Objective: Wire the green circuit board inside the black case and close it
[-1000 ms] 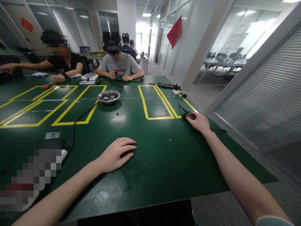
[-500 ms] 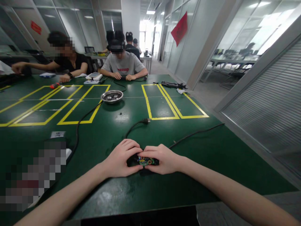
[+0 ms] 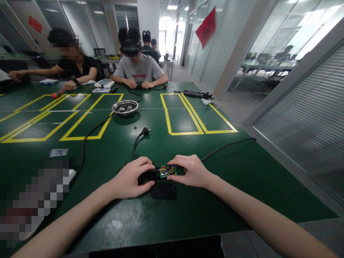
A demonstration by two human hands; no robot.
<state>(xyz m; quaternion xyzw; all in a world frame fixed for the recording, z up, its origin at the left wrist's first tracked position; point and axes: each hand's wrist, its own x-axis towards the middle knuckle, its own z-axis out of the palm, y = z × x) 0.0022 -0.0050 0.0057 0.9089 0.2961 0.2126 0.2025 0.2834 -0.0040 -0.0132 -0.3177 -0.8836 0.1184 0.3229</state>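
Observation:
An opened black housing (image 3: 154,173) with a green circuit board (image 3: 163,174) in it lies between my hands at the near middle of the table. Copper-coloured coils and a few wires show on the board. My left hand (image 3: 132,178) grips the housing's left end with fingers behind and thumb in front. Thumb and fingers of my right hand (image 3: 191,171) pinch the board near its right end. Just in front of them, a flat black cover piece (image 3: 163,191) rests on the green table. A black power cord with a plug (image 3: 146,131) curves up behind my left hand.
A metal bowl (image 3: 125,108) with small metal parts stands farther back. To the left is a pixelated object (image 3: 40,200) with a cord. Yellow tape (image 3: 185,134) marks the green tabletop (image 3: 215,154). Two people sit across, and a black tool-like item (image 3: 198,94) lies at the far right.
My hands have moved apart, exposing more of the board. The black cover now shows in front of them. The plug has shifted left and away, and the whole view has moved slightly.

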